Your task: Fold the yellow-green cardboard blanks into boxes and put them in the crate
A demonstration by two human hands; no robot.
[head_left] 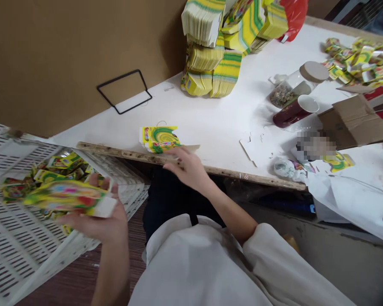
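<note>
My left hand [107, 216] holds a yellow-green printed carton [73, 197] with a white end flap, blurred by motion, over a white slatted plastic crate [15, 238]. Inside that crate lies a heap of similar yellow-green packets [64, 161]. Near the table's front edge, my right hand [190, 168] has its fingers spread and reaches the right end of a small stack of flat cartons [159, 138]. Whether the fingertips touch that stack I cannot tell.
Bundles of flat cartons [226, 72] are piled at the back of the white table [210, 123]. Further right are a clear jar [293, 85], a dark red mug [290, 114], a brown cardboard box [354, 121] and heaped packets [364, 61]. A black wire frame [124, 91] stands left.
</note>
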